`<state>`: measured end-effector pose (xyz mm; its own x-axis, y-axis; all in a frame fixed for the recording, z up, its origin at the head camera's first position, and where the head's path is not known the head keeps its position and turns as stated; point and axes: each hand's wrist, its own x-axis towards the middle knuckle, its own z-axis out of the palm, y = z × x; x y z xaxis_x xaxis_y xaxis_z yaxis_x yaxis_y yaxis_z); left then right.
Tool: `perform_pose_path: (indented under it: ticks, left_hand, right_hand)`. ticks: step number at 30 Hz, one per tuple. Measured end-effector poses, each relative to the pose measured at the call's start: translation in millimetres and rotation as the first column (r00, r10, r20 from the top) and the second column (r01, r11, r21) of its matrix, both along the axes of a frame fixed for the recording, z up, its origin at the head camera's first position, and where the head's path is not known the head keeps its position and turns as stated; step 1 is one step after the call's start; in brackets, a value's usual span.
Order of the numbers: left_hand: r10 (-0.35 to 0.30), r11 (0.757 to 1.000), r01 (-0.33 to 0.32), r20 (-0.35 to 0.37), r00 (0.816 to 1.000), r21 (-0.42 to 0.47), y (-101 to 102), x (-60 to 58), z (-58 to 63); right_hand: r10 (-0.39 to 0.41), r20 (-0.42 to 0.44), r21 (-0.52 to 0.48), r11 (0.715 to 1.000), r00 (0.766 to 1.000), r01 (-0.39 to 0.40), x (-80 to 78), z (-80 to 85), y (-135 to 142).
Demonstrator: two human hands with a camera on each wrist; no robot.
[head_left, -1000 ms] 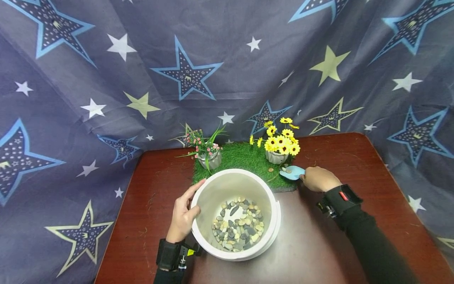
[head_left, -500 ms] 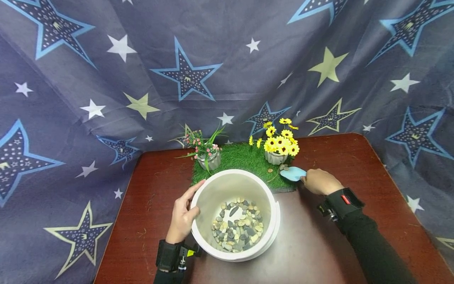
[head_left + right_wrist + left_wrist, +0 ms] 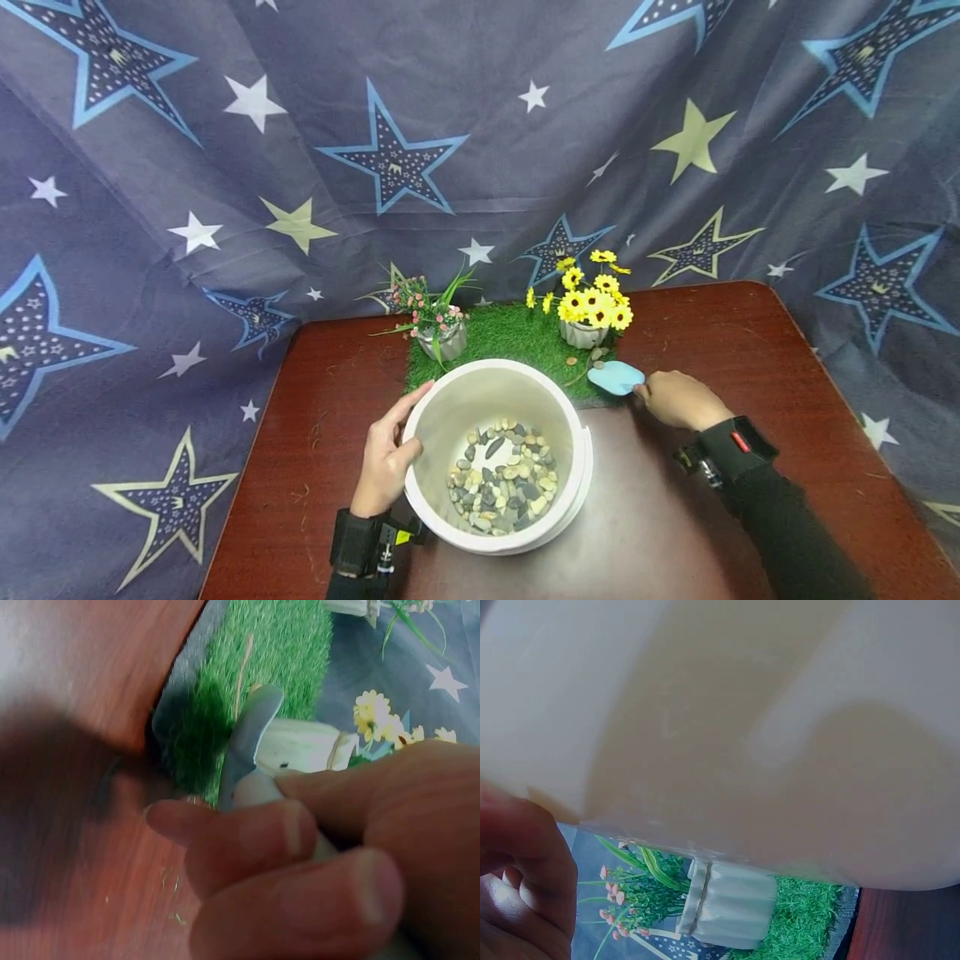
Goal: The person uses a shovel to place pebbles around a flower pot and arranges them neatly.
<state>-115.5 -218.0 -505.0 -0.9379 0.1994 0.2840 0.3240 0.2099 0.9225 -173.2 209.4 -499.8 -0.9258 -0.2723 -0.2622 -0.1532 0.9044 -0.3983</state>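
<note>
A white bucket (image 3: 453,408) stands tilted towards me at the front of the table, with grey and cream pebbles (image 3: 517,487) over its bottom. My left hand (image 3: 384,462) grips its left rim, thumb at the inner edge; its wall fills most of the left wrist view. My right hand (image 3: 684,400) holds a small light-blue shovel (image 3: 617,378) by the handle, fingers curled round it in the right wrist view. The blade is over the right front corner of the artificial grass mat (image 3: 510,329), bare on its visible face. Several loose pebbles (image 3: 597,357) lie just behind it.
On the mat stand a grey-white pot with yellow flowers (image 3: 592,307), close behind the shovel, and another pot with pink flowers (image 3: 442,337) at the left. A reddish-brown table (image 3: 757,358) lies beneath. Behind hangs a star-patterned cloth (image 3: 480,167).
The shovel has drawn slightly towards me and its blade has turned; pebbles seen on it a second ago now lie on the mat. The left hand and bucket stay put.
</note>
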Motion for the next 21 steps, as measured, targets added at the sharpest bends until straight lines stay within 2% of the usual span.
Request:
perform_pose_path:
  ticks: [4, 8, 13, 21]
  left_hand:
    - [0.002, 1.000, -0.002, 0.003, 1.000, -0.001, -2, 0.8, -1.9]
    - [0.003, 1.000, -0.003, 0.004, 1.000, -0.002, -2, 0.8, -3.8]
    - [-0.012, 1.000, 0.012, -0.001, 1.000, 0.008, -1, 0.8, -4.3]
    - [-0.017, 1.000, 0.017, -0.016, 1.000, 0.015, -1, -1.0, -3.0]
  right_hand:
    - [0.028, -0.010, -0.004, 1.000, 1.000, -0.029, 1.0, -1.1, -7]
    - [0.045, -0.030, 0.036, 0.998, 0.999, -0.044, -4.6, 1.5, -14]
    - [0.017, -0.041, 0.088, 0.996, 0.999, -0.013, -10.1, 8.8, -21]
    - [-0.009, -0.037, 0.123, 0.992, 0.999, 0.014, -9.3, 17.3, -24]
